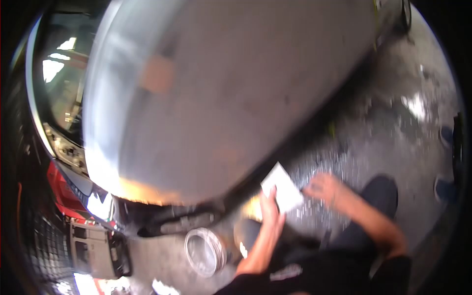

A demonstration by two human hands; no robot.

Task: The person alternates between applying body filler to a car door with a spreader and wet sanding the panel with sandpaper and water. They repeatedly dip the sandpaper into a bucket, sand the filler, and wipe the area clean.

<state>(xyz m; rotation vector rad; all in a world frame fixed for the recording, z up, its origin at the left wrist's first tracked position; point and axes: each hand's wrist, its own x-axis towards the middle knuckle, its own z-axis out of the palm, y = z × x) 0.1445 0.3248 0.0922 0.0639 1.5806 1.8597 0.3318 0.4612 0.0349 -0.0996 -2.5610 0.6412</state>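
Note:
My left hand (269, 206) grips a white sheet (284, 189), thumb lying over its face; the sheet looks like paper or a sanding sheet, and its kind is not clear. Just right of the sheet's edge is my right hand (323, 189), fingers loosely bent and apart, with nothing visible in them. Blur hides whether its fingertips touch the sheet. Ahead of both hands stretches a large grey car body panel (236, 93), dull on its face, with an orange-brown patch (158, 73) near its left side.
A round bucket (206, 251) stands on the concrete floor (157, 263) left of my legs. Wet, shiny floor lies on the right, where a person's shoes (445, 189) show. A car window (64, 73) and a red vehicle (64, 191) are at the left.

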